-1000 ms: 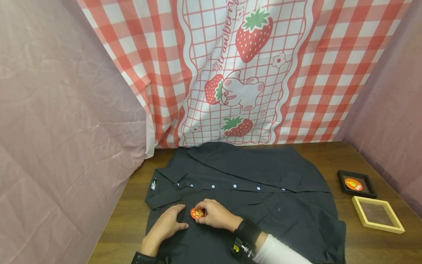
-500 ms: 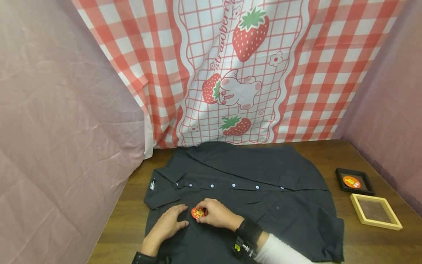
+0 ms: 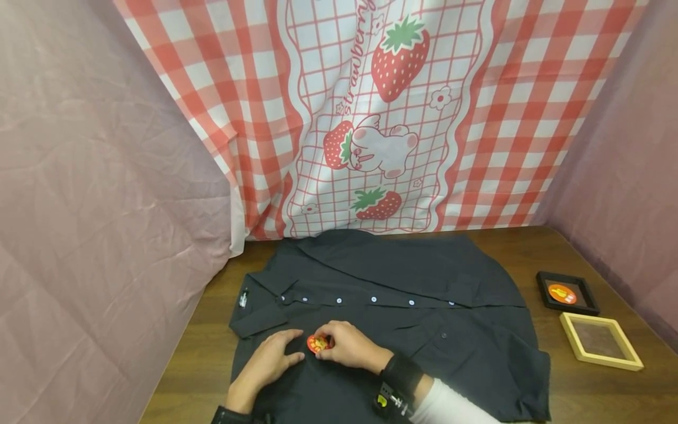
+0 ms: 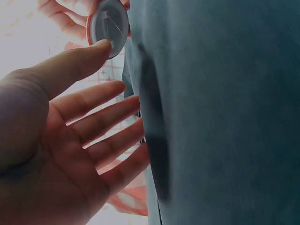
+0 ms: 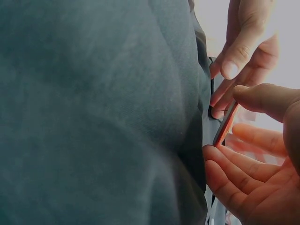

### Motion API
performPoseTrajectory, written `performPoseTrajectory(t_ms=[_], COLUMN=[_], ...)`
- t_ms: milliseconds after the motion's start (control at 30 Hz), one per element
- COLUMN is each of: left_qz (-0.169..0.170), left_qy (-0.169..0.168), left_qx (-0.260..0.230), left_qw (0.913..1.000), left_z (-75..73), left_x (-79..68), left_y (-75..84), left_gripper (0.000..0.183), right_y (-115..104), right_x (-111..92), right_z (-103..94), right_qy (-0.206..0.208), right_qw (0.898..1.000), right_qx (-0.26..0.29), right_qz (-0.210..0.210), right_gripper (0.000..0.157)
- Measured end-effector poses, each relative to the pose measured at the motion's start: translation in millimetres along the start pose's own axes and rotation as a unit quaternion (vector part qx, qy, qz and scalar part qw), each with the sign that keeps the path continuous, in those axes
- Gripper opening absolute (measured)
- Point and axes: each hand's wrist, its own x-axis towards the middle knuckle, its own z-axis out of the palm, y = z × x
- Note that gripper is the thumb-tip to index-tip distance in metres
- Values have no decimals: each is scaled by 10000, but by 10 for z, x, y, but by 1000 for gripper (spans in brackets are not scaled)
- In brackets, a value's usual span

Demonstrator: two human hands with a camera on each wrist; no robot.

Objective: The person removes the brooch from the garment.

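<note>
A round red pin badge with a yellow design is pinched at its edge between the thumb and fingers of my right hand, close over the dark shirt. In the left wrist view the back of the badge shows, with a thin metal pin across it. The right wrist view has the badge edge-on, its pin pointing away from the back. My left hand lies to the left of the badge with fingers extended and spread, fingertips at the shirt cloth.
The shirt lies spread on a wooden table, collar to the left. At the right stand a black frame with an orange round badge in it and a pale yellow frame. A checked strawberry cloth hangs behind.
The head view has shifted slightly, so the shirt and frames sit a little further left. Both hands and the badge keep nearly the same pose.
</note>
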Motion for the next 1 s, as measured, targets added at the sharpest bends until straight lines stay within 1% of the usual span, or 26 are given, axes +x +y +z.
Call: performPoseTrajectory(t_ms=[67, 233, 400, 533, 700, 1000], left_qz=[79, 415, 657, 742, 782, 725], left_qy=[46, 197, 269, 286, 331, 459], left_qx=[-27, -105, -241, -263, -234, -337], left_qw=[10000, 9989, 9972, 9965, 9961, 9957], left_z=[4, 10, 0, -7, -13, -27], left_x=[-3, -9, 1, 7, 5, -17], left_y=[4, 3, -1, 9, 39, 75], left_gripper=[44, 41, 38, 37, 36, 40], right_y=[-3, -6, -10, -17, -19, -56], right_x=[-10, -14, -18, -31, -45, -82], right_z=[-1, -10, -22, -28, -37, -74], right_qy=[17, 57, 108, 176, 268, 340], right_qw=[10000, 9999, 9994, 9984, 9974, 9958], right_qx=[23, 118, 332, 537, 651, 843], right_qz=[-23, -71, -84, -83, -155, -126], right_gripper=[27, 27, 28, 29, 28, 27])
